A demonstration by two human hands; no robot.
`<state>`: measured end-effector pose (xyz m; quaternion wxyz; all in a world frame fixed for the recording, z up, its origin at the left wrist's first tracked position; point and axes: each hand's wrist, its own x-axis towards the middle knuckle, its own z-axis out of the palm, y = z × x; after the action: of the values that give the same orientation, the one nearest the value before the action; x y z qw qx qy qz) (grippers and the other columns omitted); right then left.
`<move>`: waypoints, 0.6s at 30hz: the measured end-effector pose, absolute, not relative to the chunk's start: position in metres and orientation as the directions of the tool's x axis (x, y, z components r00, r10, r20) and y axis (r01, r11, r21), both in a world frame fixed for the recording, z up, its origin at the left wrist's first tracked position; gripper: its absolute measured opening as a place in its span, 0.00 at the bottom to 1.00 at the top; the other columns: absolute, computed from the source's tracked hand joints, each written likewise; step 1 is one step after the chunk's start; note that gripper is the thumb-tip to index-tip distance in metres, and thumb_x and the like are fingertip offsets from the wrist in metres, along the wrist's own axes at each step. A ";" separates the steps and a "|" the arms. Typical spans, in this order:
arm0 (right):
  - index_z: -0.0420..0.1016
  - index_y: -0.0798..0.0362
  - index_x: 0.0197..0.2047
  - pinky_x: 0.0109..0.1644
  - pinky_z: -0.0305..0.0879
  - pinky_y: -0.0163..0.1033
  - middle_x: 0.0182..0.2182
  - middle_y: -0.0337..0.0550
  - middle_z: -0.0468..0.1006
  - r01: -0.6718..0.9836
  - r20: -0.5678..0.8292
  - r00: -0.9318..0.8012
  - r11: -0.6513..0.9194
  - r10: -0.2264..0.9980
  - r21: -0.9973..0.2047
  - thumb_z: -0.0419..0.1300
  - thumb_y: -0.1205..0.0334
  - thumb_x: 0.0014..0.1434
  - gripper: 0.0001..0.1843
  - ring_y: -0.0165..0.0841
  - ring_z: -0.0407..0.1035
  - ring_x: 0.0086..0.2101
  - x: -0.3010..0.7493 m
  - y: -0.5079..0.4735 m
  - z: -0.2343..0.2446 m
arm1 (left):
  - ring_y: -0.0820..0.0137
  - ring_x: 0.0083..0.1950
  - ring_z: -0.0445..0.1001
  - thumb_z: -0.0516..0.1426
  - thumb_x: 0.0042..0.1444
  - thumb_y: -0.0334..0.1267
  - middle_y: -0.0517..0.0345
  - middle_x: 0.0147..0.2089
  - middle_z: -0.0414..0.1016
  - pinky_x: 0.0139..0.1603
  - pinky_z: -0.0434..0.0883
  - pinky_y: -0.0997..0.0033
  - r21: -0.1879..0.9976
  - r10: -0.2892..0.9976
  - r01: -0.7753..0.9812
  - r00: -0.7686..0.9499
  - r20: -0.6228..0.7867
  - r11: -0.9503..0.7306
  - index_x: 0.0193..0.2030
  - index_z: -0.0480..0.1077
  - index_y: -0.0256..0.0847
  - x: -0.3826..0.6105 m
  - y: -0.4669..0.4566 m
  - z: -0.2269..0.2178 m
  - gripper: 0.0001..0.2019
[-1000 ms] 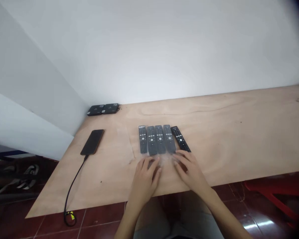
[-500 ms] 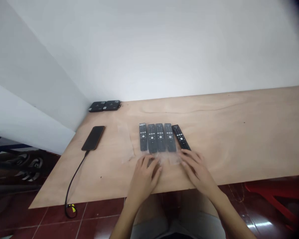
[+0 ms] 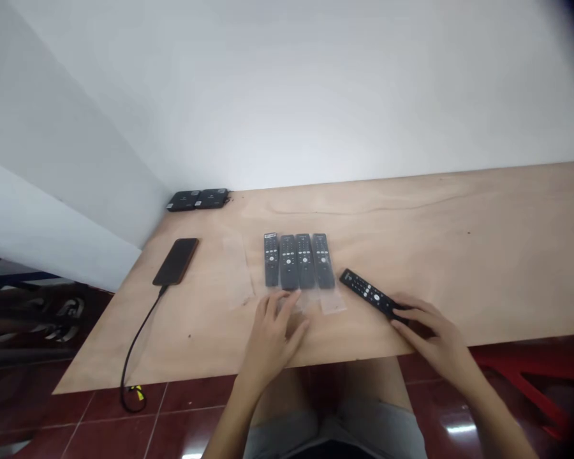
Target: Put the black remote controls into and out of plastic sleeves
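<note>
Several dark grey remote controls in clear plastic sleeves (image 3: 305, 260) lie side by side on the plywood table (image 3: 459, 268). My left hand (image 3: 272, 338) rests with spread fingers on the lower end of the sleeves, close to the second remote. My right hand (image 3: 430, 331) grips the lower end of a black, unwrapped remote control (image 3: 368, 293). That remote lies slanted across the table to the right of the row, with its far end pointing up and left. My right palm hides the remote's lower end.
A black smartphone (image 3: 175, 261) with a black cable (image 3: 138, 344) lies at the left. Two flat black boxes (image 3: 198, 199) sit in the far corner against the white wall. A clear plastic sheet (image 3: 236, 268) lies left of the row. A red stool (image 3: 530, 376) stands beyond the table's right front edge.
My right hand has moved right and toward me, pulling the black remote out of the row and slanting it. My left hand has stayed near the sleeves.
</note>
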<state>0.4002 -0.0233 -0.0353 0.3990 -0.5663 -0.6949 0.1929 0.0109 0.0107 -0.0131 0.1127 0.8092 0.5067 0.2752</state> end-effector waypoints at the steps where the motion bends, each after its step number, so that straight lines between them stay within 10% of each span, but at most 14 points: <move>1: 0.88 0.43 0.51 0.71 0.73 0.65 0.61 0.49 0.82 0.603 0.295 -0.048 0.263 0.954 -0.753 0.70 0.52 0.70 0.10 0.51 0.77 0.62 0.413 -0.031 -0.035 | 0.49 0.69 0.68 0.62 0.73 0.39 0.43 0.68 0.70 0.71 0.69 0.40 0.464 0.875 0.750 0.334 0.350 -0.472 0.78 0.63 0.49 0.011 0.010 -0.012 0.29; 18: 0.89 0.39 0.55 0.66 0.76 0.66 0.60 0.47 0.86 0.324 0.321 -0.456 0.490 0.830 -0.809 0.71 0.59 0.71 0.11 0.49 0.76 0.64 0.325 -0.007 -0.017 | 0.56 0.59 0.80 0.66 0.70 0.38 0.48 0.57 0.80 0.59 0.81 0.51 0.647 0.822 0.515 0.434 0.368 -0.562 0.60 0.79 0.49 -0.022 -0.004 -0.014 0.14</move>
<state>0.3246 -0.0070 -0.0170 0.3682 -0.3696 -0.7807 0.3440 -0.0219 -0.0041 -0.0143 0.2262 0.8161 0.4097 0.3391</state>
